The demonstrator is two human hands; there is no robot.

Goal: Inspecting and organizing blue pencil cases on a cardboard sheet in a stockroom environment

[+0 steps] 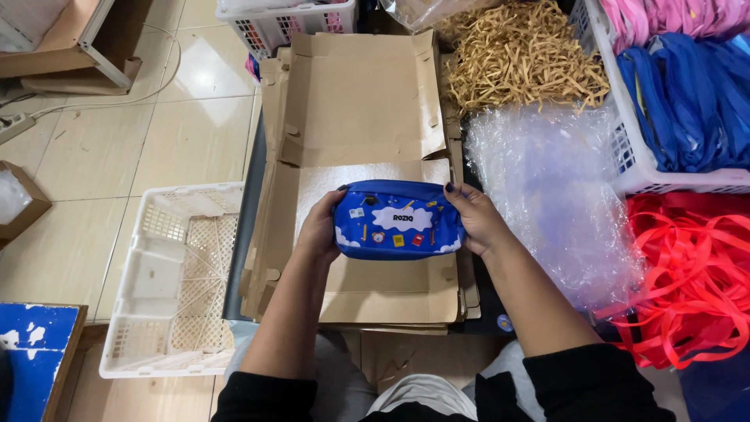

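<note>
Two hands grasp a small blue pouch printed with a white cloud and little coloured pictures: the left hand clasps its left end and the right hand its right end, holding it level just above a stack of flattened cardboard. To the left an empty white plastic crate sits on the tiled floor; to the right lie clear plastic bags, red ribbon, tan shredded paper, and a white basket of blue straps.

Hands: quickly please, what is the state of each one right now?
Left hand: closed on the left end of the blue pouch.
Right hand: closed on the right end of the same pouch.
</note>
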